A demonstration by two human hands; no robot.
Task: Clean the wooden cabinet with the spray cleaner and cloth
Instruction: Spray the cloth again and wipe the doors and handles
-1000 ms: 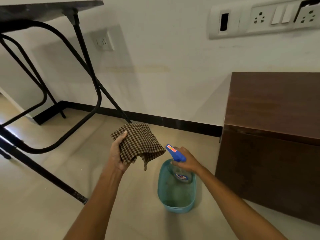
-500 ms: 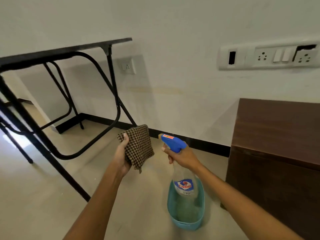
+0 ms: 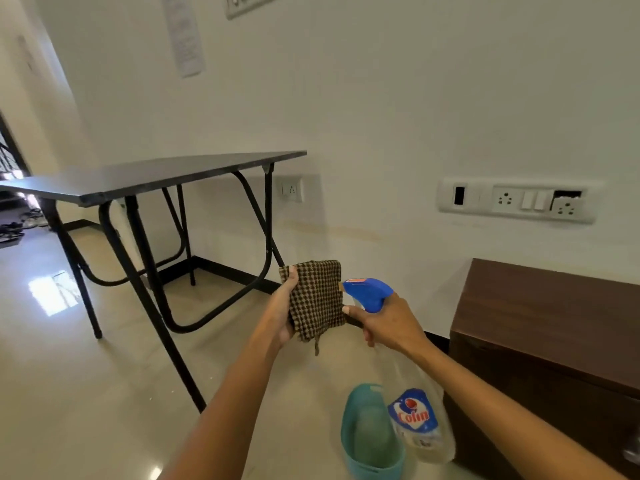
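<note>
I grip the folded brown checked cloth (image 3: 317, 299) upright in my left hand (image 3: 284, 315). My right hand (image 3: 389, 323) holds the clear, blue-headed spray bottle (image 3: 414, 415) just beside it, nozzle toward the cloth. The dark wooden cabinet (image 3: 554, 341) stands on my right.

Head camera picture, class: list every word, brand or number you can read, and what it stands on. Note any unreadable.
"Colin": on the label of the spray bottle gripped by the right hand.
Small print under it: blurred.
Red sticker on the blue trigger head: too small to read.
Paper sheet, top of view: print blurred.
</note>
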